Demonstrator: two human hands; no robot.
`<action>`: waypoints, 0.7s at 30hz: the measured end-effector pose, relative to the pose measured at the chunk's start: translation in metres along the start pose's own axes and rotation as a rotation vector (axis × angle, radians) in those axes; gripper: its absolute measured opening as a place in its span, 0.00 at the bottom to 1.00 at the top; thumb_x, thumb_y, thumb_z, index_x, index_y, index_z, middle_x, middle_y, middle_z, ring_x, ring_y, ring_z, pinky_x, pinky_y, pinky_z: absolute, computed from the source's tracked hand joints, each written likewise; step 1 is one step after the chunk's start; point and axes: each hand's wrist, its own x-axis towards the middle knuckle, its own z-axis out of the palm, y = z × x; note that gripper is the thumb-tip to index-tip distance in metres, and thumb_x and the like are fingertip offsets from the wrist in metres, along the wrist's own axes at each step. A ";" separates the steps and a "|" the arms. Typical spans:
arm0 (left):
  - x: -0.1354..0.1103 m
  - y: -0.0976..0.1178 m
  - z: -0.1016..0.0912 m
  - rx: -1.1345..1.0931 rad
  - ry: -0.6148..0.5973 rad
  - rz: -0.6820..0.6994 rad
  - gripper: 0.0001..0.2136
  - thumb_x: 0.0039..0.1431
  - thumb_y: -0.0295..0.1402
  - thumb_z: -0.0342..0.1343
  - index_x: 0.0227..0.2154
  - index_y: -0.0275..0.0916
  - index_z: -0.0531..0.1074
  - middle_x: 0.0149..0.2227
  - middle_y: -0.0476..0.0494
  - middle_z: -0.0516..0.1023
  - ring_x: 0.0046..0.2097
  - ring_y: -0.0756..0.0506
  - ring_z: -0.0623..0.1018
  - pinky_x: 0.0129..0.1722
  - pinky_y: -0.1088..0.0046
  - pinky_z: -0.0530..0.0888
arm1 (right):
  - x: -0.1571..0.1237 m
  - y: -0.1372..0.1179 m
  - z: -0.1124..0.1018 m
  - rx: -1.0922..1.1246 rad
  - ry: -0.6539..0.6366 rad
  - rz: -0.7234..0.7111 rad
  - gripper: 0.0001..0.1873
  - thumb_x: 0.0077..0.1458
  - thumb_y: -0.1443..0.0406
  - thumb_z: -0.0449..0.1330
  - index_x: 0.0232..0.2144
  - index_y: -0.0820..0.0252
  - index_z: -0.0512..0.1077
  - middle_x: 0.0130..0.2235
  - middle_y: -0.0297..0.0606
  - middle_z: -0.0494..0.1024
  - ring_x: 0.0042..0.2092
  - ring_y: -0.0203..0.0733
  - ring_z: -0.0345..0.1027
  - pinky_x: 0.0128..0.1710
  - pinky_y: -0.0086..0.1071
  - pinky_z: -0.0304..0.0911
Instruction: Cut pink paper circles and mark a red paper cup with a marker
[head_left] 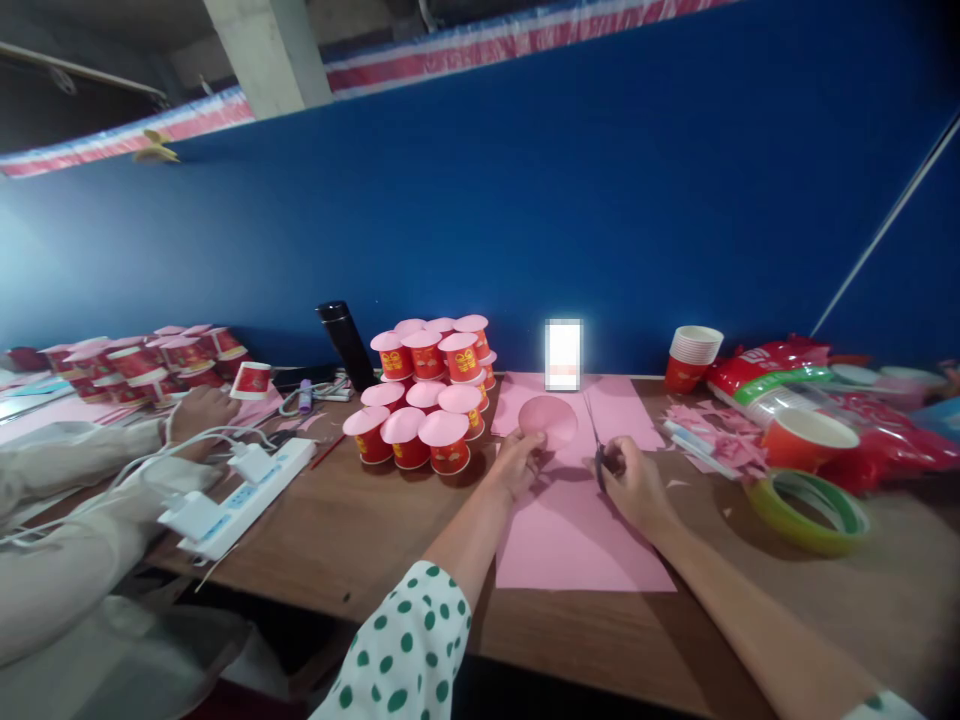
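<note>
My left hand pinches the lower edge of a round pink paper disc. In my right hand is a pair of scissors, fingers closed round the handles and the blades pointing away from me. The blades lie just right of the disc, apart from it. Beneath both hands, pink paper sheets lie on the wooden table. To the left of my left hand stand red paper cups, several of them stacked in tiers with pink discs on top.
A white power strip and a co-worker's hand are at the left, near more red cups. A black bottle leans behind. Rightward lie paper scraps, a tape roll, an orange-red cup and stacked cups.
</note>
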 end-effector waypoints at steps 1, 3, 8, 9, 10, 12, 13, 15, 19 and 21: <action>0.000 0.000 -0.001 -0.006 0.003 -0.002 0.14 0.38 0.29 0.68 0.27 0.37 0.69 0.24 0.53 0.72 0.27 0.53 0.74 0.33 0.76 0.73 | 0.000 -0.001 0.000 -0.015 0.010 -0.023 0.18 0.51 0.50 0.59 0.26 0.55 0.60 0.21 0.31 0.70 0.22 0.36 0.63 0.24 0.28 0.59; 0.001 0.000 -0.002 -0.019 0.005 -0.006 0.13 0.39 0.29 0.68 0.28 0.37 0.69 0.24 0.53 0.72 0.28 0.53 0.74 0.34 0.75 0.73 | -0.001 -0.003 -0.001 -0.050 0.033 -0.073 0.19 0.52 0.50 0.57 0.22 0.55 0.59 0.19 0.29 0.67 0.21 0.35 0.60 0.24 0.27 0.57; 0.001 0.000 -0.002 -0.039 -0.013 -0.007 0.13 0.39 0.27 0.67 0.29 0.37 0.71 0.25 0.50 0.75 0.29 0.52 0.75 0.34 0.75 0.73 | -0.001 -0.004 0.000 -0.079 0.056 -0.135 0.22 0.52 0.49 0.57 0.19 0.56 0.59 0.18 0.28 0.63 0.21 0.33 0.56 0.23 0.26 0.55; 0.001 0.000 -0.002 -0.042 -0.017 -0.006 0.14 0.39 0.27 0.67 0.30 0.37 0.71 0.27 0.49 0.76 0.30 0.52 0.76 0.34 0.75 0.74 | -0.001 -0.003 0.001 -0.073 0.053 -0.132 0.22 0.52 0.48 0.58 0.19 0.56 0.59 0.18 0.28 0.63 0.21 0.32 0.56 0.23 0.26 0.55; 0.001 0.000 -0.001 -0.045 -0.017 -0.003 0.15 0.38 0.26 0.67 0.31 0.37 0.71 0.28 0.48 0.77 0.31 0.51 0.76 0.33 0.75 0.74 | -0.001 -0.002 0.001 -0.068 0.052 -0.129 0.22 0.52 0.48 0.58 0.19 0.56 0.58 0.18 0.28 0.63 0.21 0.32 0.56 0.23 0.26 0.55; 0.000 0.001 0.000 -0.055 -0.007 0.007 0.17 0.37 0.25 0.67 0.33 0.38 0.71 0.32 0.47 0.78 0.32 0.51 0.77 0.32 0.76 0.73 | -0.001 0.000 0.003 -0.066 0.051 -0.121 0.23 0.51 0.48 0.58 0.19 0.56 0.57 0.18 0.27 0.62 0.21 0.32 0.56 0.22 0.26 0.55; 0.000 0.001 0.001 -0.061 0.005 0.011 0.17 0.37 0.25 0.67 0.33 0.38 0.71 0.32 0.48 0.78 0.32 0.51 0.77 0.31 0.76 0.73 | -0.001 0.001 0.003 -0.067 0.050 -0.118 0.23 0.52 0.48 0.58 0.19 0.55 0.57 0.17 0.27 0.62 0.20 0.32 0.56 0.22 0.26 0.55; -0.001 0.001 0.002 -0.068 0.029 0.012 0.15 0.37 0.25 0.67 0.30 0.38 0.70 0.30 0.49 0.77 0.30 0.52 0.76 0.30 0.77 0.73 | 0.000 0.002 0.003 -0.066 0.048 -0.110 0.21 0.52 0.49 0.58 0.20 0.55 0.57 0.18 0.28 0.63 0.21 0.33 0.58 0.23 0.27 0.56; -0.003 0.003 0.002 -0.070 0.039 -0.001 0.12 0.39 0.27 0.67 0.24 0.37 0.67 0.23 0.52 0.73 0.25 0.54 0.73 0.28 0.79 0.72 | 0.000 0.001 0.001 0.040 0.014 -0.023 0.16 0.51 0.52 0.60 0.29 0.56 0.63 0.25 0.34 0.74 0.25 0.38 0.68 0.26 0.29 0.62; -0.003 0.003 0.002 -0.067 0.042 -0.001 0.12 0.40 0.28 0.67 0.24 0.37 0.67 0.22 0.53 0.72 0.25 0.54 0.73 0.28 0.79 0.72 | 0.000 -0.001 0.000 0.113 -0.016 0.033 0.17 0.50 0.52 0.61 0.35 0.57 0.63 0.27 0.36 0.76 0.27 0.40 0.70 0.27 0.30 0.64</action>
